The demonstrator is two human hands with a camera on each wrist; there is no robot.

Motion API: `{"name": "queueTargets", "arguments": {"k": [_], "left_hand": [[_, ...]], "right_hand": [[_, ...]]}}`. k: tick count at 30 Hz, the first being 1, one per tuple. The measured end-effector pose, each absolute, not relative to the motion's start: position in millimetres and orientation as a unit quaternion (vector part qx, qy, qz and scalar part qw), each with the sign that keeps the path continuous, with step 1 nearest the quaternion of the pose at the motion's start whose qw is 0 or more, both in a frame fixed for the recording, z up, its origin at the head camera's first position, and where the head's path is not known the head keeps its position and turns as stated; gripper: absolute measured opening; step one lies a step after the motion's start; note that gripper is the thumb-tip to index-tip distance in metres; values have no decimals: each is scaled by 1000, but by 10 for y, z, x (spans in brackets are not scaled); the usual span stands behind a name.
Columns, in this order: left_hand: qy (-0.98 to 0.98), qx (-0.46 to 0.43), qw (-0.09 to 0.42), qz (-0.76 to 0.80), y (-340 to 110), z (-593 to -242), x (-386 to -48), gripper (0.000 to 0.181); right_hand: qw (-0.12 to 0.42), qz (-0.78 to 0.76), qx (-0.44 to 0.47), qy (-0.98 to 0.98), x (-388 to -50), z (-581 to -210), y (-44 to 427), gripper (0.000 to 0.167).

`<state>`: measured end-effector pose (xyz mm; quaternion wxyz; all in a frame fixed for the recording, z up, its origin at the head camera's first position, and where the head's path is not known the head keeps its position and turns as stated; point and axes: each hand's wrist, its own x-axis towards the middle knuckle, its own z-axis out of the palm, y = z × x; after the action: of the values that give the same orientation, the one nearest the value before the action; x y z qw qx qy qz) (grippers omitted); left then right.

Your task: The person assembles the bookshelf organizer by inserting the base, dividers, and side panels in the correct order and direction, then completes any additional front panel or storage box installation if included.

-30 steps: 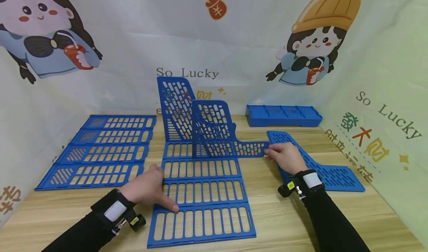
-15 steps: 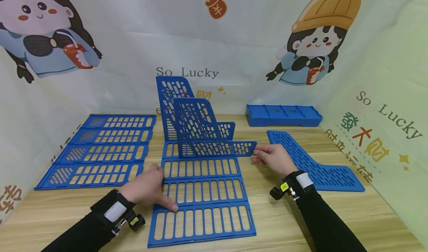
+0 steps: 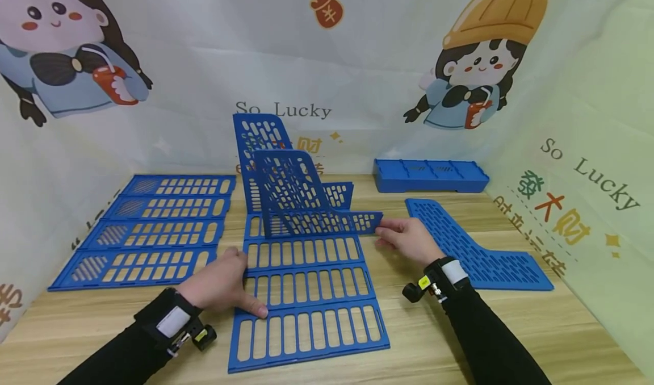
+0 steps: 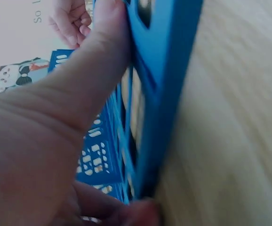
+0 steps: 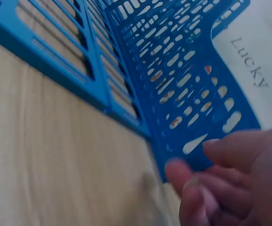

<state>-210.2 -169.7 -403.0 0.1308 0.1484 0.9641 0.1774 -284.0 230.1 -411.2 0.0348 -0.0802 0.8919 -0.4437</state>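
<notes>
In the head view, my left hand (image 3: 219,283) rests on the left side of a slotted blue base (image 3: 306,311), thumb on top; in the left wrist view the thumb (image 4: 110,28) presses a blue bar and a fingertip touches near its lower end. My right hand (image 3: 409,240) pinches the low right end of an L-shaped perforated panel (image 3: 291,195), which stands upright across the far part of the base. Another such panel (image 3: 252,146) stands behind it. In the right wrist view, thumb and fingers (image 5: 211,146) are at the corner of the perforated panel (image 5: 173,94).
Four blue grid panels (image 3: 153,231) lie flat at the left, though their count reads as several overlapping strips. Right of the base lies another perforated L-shaped panel (image 3: 480,254). A long blue box-like piece (image 3: 429,178) sits at the back right, before the printed cloth.
My right hand has moved left with the front upright panel, whose left edge now overlaps more of the rear panel. The left hand has kept its place on the base.
</notes>
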Motion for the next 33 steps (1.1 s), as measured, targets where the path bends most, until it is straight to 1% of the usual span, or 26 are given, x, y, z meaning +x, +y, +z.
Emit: {"name": "queueTargets", "arguments": {"k": [2,5,7,11,14,22,25,29,33], "left_hand": [[963,155,123,182,-1678,-4014,-2080,135],[956,189,125,189,-1614,-3963,-2013,136],[949,211,138,190,-1561,-3953,-1969,134],[935,233,179,198,-1482,-3976,-1942,130],[929,245,192,199,-1464,-3966,-1966,127],[926,249,198,202,-1470,-3960,-1977,121],[926,247,198,206,-1478,-3949,-1966,119],[926,246,198,208,-1486,-3948,-1969,117],[926,248,194,210,-1497,-3975,-1993,112]], "right_hand": [[22,-416,-74,906,-2836,-4125,2279,27],[-3,-370,-68,927,-2828,-4143,2264,21],[-14,-350,-68,934,-2823,-4147,2267,20],[-25,-350,-63,934,-2829,-4136,2282,22],[-26,-367,-56,928,-2839,-4141,2260,23],[16,-430,-38,902,-2863,-4132,2057,20],[39,-465,-55,883,-2874,-4131,1966,24],[71,-504,-76,857,-2882,-4159,1918,33],[85,-525,-81,843,-2894,-4194,1946,36]]}}
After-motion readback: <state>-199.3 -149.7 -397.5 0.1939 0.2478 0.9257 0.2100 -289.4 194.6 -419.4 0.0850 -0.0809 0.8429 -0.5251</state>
